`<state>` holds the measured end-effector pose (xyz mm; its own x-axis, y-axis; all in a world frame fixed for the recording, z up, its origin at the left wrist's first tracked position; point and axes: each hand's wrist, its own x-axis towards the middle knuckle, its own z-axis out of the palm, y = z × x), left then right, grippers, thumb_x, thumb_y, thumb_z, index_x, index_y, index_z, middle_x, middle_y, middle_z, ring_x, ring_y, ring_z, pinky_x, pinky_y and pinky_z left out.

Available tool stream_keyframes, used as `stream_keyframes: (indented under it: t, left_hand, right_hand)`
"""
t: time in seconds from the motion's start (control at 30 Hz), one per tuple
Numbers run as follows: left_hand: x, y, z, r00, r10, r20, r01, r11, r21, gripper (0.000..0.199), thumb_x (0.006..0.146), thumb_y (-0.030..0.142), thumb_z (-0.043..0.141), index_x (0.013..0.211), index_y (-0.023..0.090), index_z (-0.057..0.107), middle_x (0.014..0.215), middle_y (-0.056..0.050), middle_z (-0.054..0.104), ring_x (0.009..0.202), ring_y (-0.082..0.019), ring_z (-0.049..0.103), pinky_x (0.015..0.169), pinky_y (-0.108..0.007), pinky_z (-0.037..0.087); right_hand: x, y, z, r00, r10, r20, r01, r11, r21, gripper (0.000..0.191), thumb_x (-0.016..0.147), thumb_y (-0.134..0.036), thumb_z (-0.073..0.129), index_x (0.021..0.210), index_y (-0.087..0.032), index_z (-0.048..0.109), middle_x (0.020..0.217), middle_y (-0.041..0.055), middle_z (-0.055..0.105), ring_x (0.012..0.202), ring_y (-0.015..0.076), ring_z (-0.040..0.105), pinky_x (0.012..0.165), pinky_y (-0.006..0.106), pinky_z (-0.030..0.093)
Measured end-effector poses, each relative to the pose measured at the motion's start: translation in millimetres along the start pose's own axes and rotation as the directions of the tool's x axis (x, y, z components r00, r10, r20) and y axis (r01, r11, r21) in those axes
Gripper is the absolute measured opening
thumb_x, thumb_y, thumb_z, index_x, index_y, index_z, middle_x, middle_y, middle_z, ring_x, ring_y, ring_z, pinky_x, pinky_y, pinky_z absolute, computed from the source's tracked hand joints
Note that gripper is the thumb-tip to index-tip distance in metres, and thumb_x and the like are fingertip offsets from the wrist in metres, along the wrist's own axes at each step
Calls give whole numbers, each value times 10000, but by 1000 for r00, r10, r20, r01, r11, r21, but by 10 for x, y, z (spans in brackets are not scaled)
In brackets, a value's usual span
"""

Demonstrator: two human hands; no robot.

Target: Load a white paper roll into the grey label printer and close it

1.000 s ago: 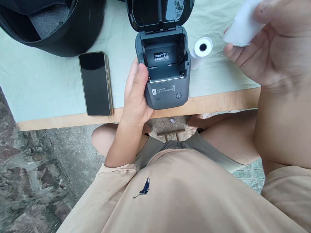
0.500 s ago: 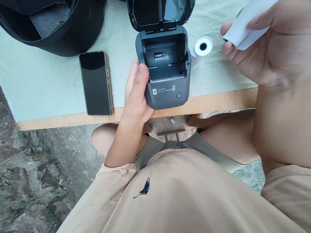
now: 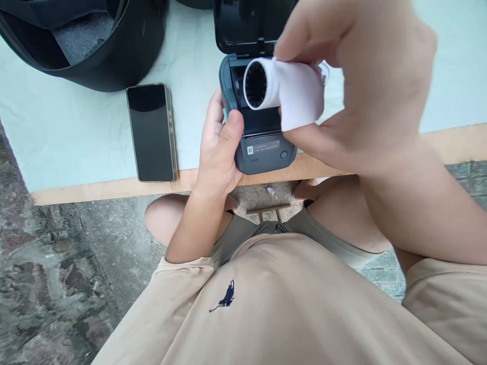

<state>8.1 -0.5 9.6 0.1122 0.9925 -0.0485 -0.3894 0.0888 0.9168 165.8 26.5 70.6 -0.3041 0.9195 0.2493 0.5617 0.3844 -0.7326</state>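
A small dark grey label printer (image 3: 266, 161) stands at the table's front edge with its black lid raised. My left hand (image 3: 220, 147) grips its left side, thumb on the front rim. Between the thumb and fingers of my right hand (image 3: 365, 91) is a white paper roll (image 3: 302, 94) with a loose end hanging down. The roll's hollow, ridged dark core faces left. It is in front of the printer's open compartment and hides much of it; whether the two touch, I cannot tell. Behind my right fingers, only a sliver of a second white roll (image 3: 325, 71) shows.
A black phone (image 3: 152, 133) lies on the pale green cloth (image 3: 87, 137) to the left. Behind it stands an open black zippered bag (image 3: 125, 56). The table's bare wooden edge (image 3: 95, 193) runs along the front, above my knees. Part of another black object (image 3: 196, 4) shows at the top.
My right hand has swung left with the paper roll, from beyond the table's right side to over the printer. The roll's core now faces left. My left hand still holds the printer, shifted slightly right.
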Motion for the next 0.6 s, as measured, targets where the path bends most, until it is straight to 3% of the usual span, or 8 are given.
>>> stream_keyframes:
  t: [0.1,0.2,0.3,0.4,0.6]
  left_hand:
    - [-2,-24,-14,1000,-7,-4,7,1000,1,342,820,559,537,1089,350,572,1237,9,587,1227,-254,539,944,-341,487]
    - [-9,-37,-32,1000,-10,29,10,1000,-16,328,820,554,542,1066,340,579,1185,7,598,1157,-241,584,939,-342,492]
    - [-13,-24,-37,999,-25,28,25,1000,-6,313,832,542,535,1060,332,578,1123,6,609,1102,-229,610,938,-339,494]
    - [-10,-1,-34,999,-32,29,31,1000,2,336,824,558,537,1069,330,565,1152,6,596,1113,-232,601,937,-336,494]
    - [-11,15,-28,999,-48,5,48,996,-71,337,828,540,551,1087,323,546,1092,11,629,1201,-250,558,979,-362,477]
  right_hand:
    - [15,-63,11,981,-185,62,195,939,-282,224,923,-361,301,945,-277,508,1050,9,592,1022,176,575,871,375,504]
    - [-2,-50,12,977,-197,82,213,892,-400,252,931,-340,238,966,-271,478,1028,27,578,1013,182,589,803,384,512]
    - [-10,8,40,975,-176,133,216,885,-412,160,881,-250,342,965,-268,477,1057,5,595,1027,195,613,824,422,516]
    - [-6,71,71,952,-260,159,303,868,-394,140,824,-188,436,914,-255,521,1118,-24,622,1049,220,614,849,433,503]
    - [-56,62,79,939,-342,34,334,885,-325,154,867,-245,443,853,-247,596,962,-11,643,887,185,614,758,366,491]
